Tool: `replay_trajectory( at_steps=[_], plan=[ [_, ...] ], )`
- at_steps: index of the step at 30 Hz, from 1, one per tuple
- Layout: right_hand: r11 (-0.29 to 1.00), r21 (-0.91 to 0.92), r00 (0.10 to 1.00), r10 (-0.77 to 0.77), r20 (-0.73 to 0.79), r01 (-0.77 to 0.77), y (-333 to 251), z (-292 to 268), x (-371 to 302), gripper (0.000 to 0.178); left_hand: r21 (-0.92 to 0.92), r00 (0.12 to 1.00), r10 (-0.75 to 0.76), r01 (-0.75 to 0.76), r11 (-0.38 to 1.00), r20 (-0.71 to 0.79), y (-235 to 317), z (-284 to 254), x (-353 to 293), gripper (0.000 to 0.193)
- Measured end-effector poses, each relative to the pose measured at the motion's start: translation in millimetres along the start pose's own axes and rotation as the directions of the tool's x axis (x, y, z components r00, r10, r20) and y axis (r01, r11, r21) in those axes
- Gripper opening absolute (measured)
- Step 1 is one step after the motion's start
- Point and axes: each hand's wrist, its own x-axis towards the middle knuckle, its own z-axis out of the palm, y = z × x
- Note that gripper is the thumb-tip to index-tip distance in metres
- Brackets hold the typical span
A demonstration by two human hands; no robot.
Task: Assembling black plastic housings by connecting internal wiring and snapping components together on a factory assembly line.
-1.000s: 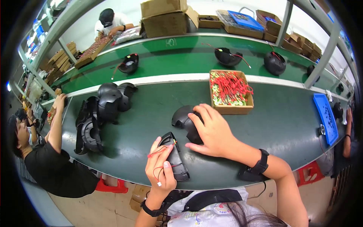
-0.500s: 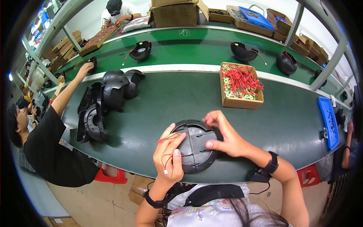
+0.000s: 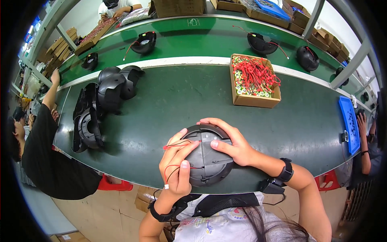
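Note:
Between my hands, close to the front edge of the green table, is a round black plastic housing (image 3: 209,172) made of two halves meeting at a seam. My left hand (image 3: 177,165) is closed on its left side, with thin red and black wires (image 3: 173,167) running between the fingers to a small white connector (image 3: 166,186). Gripping the upper right rim is my right hand (image 3: 231,143), its thumb pressed on the flat face and its fingers curled over the far edge. The underside of the housing is hidden.
A carton (image 3: 258,101) of red-wired batteries stands beyond my right hand. Black shells (image 3: 115,90) are piled at left. A blue tray (image 3: 350,125) with small dark parts lies at right. Wired shells (image 3: 262,43) sit on the green belt (image 3: 193,44). A co-worker's arm (image 3: 48,94) reaches in at left.
My right hand has closed onto the housing's upper rim, its thumb moving left across the face. At left, the co-worker's hand has moved away from a black shell on the belt.

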Motion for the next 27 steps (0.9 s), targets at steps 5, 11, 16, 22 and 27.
replay_trajectory(
  at_steps=[5,11,16,22,27],
  plan=[
    [1.0,-0.003,1.0,0.006,0.016,-0.006,0,-2,0,0.052,-0.02,1.0,-0.017,0.018,1.0,0.013,0,-1,-1,0.047],
    [0.98,0.196,0.993,0.017,0.12,-0.041,1,-12,7,0.053,-0.024,0.998,-0.031,0.032,0.999,0.048,-1,-5,-2,0.046],
    [0.983,0.143,0.99,-0.127,0.056,0.118,7,-5,4,0.056,-0.055,0.996,-0.039,0.043,0.998,0.079,1,-4,1,0.046],
    [0.992,-0.006,0.983,-0.126,0.136,0.128,4,-13,7,0.059,-0.053,0.995,-0.04,0.045,0.998,0.088,0,-5,2,0.046],
    [0.974,-0.055,0.963,-0.208,0.169,0.22,3,-13,11,0.058,-0.049,0.994,-0.043,0.048,0.998,0.103,0,-6,4,0.046]
  ],
)
